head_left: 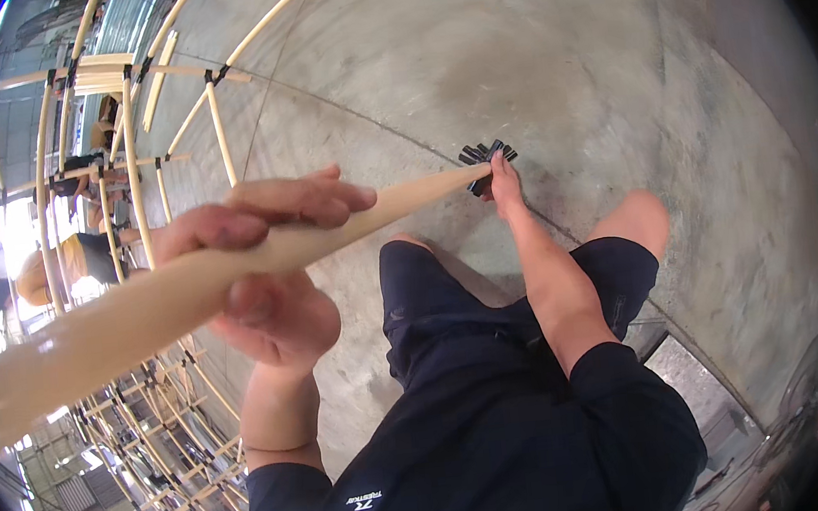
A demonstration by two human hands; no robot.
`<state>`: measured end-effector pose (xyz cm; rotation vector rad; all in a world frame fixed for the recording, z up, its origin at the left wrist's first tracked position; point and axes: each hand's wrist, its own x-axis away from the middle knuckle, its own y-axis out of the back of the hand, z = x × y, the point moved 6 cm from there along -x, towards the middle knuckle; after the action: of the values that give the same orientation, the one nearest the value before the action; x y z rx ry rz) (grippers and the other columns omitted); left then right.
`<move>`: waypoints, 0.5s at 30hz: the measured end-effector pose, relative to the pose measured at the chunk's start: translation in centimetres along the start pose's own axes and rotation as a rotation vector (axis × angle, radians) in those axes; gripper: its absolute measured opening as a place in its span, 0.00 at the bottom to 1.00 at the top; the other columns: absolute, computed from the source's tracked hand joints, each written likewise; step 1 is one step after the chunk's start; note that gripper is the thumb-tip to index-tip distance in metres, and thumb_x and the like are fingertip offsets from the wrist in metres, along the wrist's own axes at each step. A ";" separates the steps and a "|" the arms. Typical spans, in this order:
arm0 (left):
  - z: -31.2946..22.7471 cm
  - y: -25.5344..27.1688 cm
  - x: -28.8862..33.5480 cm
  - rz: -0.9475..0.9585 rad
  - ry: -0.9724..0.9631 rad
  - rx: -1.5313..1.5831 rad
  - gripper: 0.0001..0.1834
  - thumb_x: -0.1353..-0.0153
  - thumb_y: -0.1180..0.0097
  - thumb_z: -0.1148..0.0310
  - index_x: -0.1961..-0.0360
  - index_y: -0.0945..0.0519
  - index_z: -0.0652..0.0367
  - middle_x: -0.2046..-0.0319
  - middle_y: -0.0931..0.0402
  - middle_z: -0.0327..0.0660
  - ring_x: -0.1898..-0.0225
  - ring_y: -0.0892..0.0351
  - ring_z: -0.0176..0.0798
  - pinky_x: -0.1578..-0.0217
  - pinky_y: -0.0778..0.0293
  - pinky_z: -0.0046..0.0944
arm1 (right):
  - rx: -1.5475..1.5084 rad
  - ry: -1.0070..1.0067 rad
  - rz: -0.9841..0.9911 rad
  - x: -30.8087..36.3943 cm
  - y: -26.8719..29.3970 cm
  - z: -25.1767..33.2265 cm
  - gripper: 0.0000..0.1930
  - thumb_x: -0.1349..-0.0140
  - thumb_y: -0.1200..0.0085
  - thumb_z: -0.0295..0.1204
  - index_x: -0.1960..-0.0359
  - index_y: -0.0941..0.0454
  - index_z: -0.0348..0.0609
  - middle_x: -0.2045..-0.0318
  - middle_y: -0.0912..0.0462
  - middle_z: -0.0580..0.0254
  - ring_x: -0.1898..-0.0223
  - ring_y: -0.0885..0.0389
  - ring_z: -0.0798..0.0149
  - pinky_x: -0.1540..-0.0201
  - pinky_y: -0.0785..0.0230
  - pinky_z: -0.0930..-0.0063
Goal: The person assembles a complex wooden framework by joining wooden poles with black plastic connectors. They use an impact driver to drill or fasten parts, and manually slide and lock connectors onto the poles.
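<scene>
A long beige pipe runs from close up at the left to its far end near the middle of the view. My left hand is closed round it, thumb below and fingers over the top. At the far end my right hand is closed on a black pipe joint against the pipe's end; the fingers partly hide it. Just beyond that hand, several black joints lie in a small heap on the concrete floor.
Racks of beige pipes with black joints fill the left side. Among them are other people, one in a yellow top. My bent knees flank my right forearm. Grey concrete floor with seam lines stretches ahead, and a wall stands at the right.
</scene>
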<state>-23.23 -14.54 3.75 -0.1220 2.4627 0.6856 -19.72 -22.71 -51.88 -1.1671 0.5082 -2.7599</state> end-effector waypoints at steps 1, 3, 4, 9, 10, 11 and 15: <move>0.1 -0.1 0.1 -0.025 0.030 0.002 0.25 0.23 0.71 0.40 0.50 0.40 0.52 0.68 0.22 0.50 0.69 0.14 0.52 0.53 0.16 0.59 | -0.016 0.012 -0.012 0.2 0.1 -0.2 0.29 0.26 0.63 0.64 0.48 0.24 0.55 0.66 0.18 0.69 0.67 0.19 0.68 0.69 0.25 0.68; 0.2 -0.1 0.4 -0.008 -0.002 0.035 0.25 0.23 0.72 0.40 0.50 0.40 0.52 0.69 0.22 0.50 0.69 0.14 0.52 0.53 0.16 0.60 | -0.044 0.023 -0.044 1.2 -0.3 -0.8 0.28 0.26 0.63 0.63 0.49 0.24 0.55 0.66 0.19 0.69 0.66 0.19 0.67 0.68 0.26 0.67; 0.1 -0.1 0.4 -0.003 -0.038 0.057 0.25 0.23 0.73 0.40 0.50 0.40 0.51 0.69 0.22 0.49 0.69 0.14 0.52 0.52 0.16 0.61 | -0.254 0.027 -0.096 2.1 -1.0 -1.4 0.29 0.26 0.62 0.64 0.48 0.25 0.54 0.64 0.19 0.67 0.64 0.19 0.65 0.66 0.26 0.66; -0.2 0.2 0.3 0.034 -0.040 0.009 0.27 0.24 0.76 0.38 0.49 0.40 0.51 0.68 0.22 0.49 0.67 0.13 0.54 0.48 0.18 0.65 | -0.495 -0.065 -0.071 4.3 -2.6 -1.1 0.28 0.24 0.64 0.61 0.41 0.29 0.54 0.60 0.18 0.65 0.63 0.17 0.64 0.67 0.23 0.65; -0.3 -0.1 0.4 0.046 -0.038 0.019 0.27 0.24 0.76 0.38 0.49 0.40 0.51 0.68 0.22 0.49 0.67 0.13 0.54 0.48 0.18 0.65 | -0.504 -0.065 -0.084 4.4 -1.7 -0.9 0.28 0.24 0.64 0.61 0.41 0.29 0.54 0.60 0.18 0.65 0.63 0.17 0.64 0.67 0.23 0.65; -0.4 0.0 0.4 0.017 -0.002 -0.001 0.28 0.27 0.74 0.35 0.52 0.42 0.50 0.69 0.22 0.49 0.68 0.13 0.54 0.49 0.18 0.64 | -0.392 -0.085 -0.055 4.6 -1.6 0.2 0.29 0.25 0.65 0.62 0.43 0.28 0.53 0.62 0.17 0.65 0.66 0.17 0.64 0.68 0.24 0.66; 0.0 -0.1 0.3 -0.039 0.049 0.034 0.29 0.28 0.73 0.33 0.54 0.44 0.49 0.69 0.21 0.51 0.68 0.13 0.54 0.49 0.19 0.63 | -0.247 -0.104 0.011 2.3 -0.1 0.3 0.31 0.26 0.66 0.64 0.48 0.23 0.52 0.67 0.17 0.68 0.72 0.18 0.68 0.72 0.27 0.71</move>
<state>-23.46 -14.60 3.48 -0.1749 2.5111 0.6310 -21.14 -23.21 -50.08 -1.3434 0.8605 -2.6668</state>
